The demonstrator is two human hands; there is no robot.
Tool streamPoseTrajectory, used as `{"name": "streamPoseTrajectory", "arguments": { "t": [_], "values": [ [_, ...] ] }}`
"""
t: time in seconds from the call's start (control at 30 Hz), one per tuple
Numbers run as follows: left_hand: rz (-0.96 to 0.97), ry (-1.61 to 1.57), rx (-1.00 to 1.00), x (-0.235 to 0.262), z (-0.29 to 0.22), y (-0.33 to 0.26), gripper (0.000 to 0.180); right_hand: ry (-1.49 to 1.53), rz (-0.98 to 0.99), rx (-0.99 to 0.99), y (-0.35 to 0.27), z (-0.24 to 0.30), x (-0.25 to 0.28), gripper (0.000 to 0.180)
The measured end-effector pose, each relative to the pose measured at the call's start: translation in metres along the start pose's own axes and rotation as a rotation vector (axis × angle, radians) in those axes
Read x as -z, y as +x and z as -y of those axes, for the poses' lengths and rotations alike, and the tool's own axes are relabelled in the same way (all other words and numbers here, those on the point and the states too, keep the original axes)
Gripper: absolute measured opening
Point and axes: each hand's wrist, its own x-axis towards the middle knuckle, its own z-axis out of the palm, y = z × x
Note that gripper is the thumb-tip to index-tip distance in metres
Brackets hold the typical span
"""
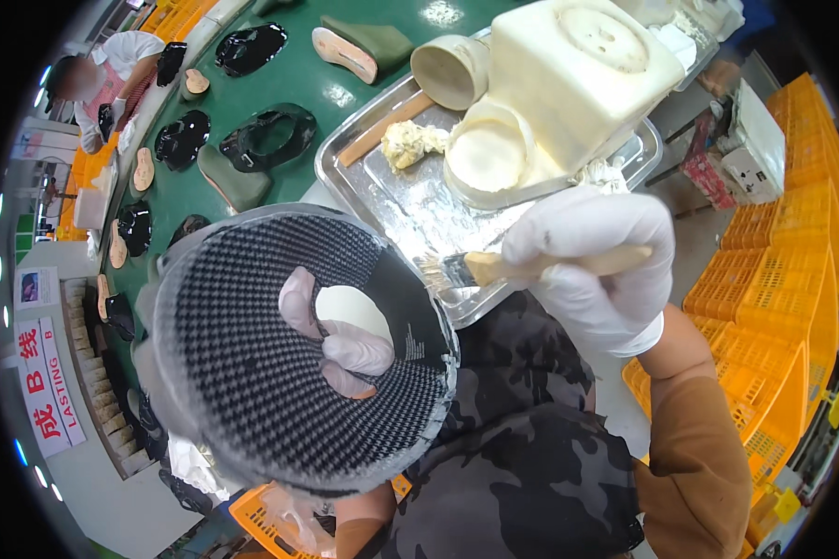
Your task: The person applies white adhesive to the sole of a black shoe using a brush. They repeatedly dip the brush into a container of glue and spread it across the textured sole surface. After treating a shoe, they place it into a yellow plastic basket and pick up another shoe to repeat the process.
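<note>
A shoe upper (252,307) with a black-and-grey houndstooth lining fills the middle of the view, its wide opening facing up. Its rim carries a whitish coating. My left hand (356,348) grips it, gloved fingers showing through the inner opening beside a white oval patch; the rest of that hand is hidden beneath. In my gloved right hand (595,261) is a flat brush (494,268), fingers closed round its wooden handle. The bristles are close to the upper's right rim; whether they touch it I cannot tell.
Behind the brush, a metal tray (410,200) holds a cream plastic container (569,84), a cup (449,73) and a crusty lump (410,144). Black uppers (182,140) and green lasts (368,47) lie on the green table (294,79). Orange crates (746,345) stack right; a co-worker (112,79) stands far left.
</note>
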Motion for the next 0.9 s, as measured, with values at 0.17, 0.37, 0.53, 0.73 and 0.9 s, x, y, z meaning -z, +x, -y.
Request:
{"name": "streamPoseTrajectory", "arguments": {
  "t": [0.17, 0.37, 0.53, 0.73, 0.9],
  "values": [
    [-0.125, -0.615, 0.445, -0.013, -0.008, 0.011, 0.043, -0.187, -0.055, 0.165, 0.040, 0.003, 0.014, 0.027],
    [0.059, -0.702, 0.721, -0.019, 0.027, 0.087, 0.037, -0.307, 0.123, -0.175, 0.116, 0.000, 0.070, 0.016],
    [0.291, -0.983, 0.693, -0.073, 0.081, 0.158, 0.030, -0.184, 0.188, -0.401, 0.129, -0.007, 0.083, 0.013],
    [0.443, -0.695, 0.629, -0.171, 0.094, 0.233, 0.048, -0.277, 0.296, -0.332, 0.127, -0.013, 0.087, 0.014],
    [0.503, -0.544, 0.367, -0.270, 0.102, 0.263, 0.045, -0.407, 0.316, -0.217, 0.126, -0.012, 0.095, 0.015]
  ]
}}
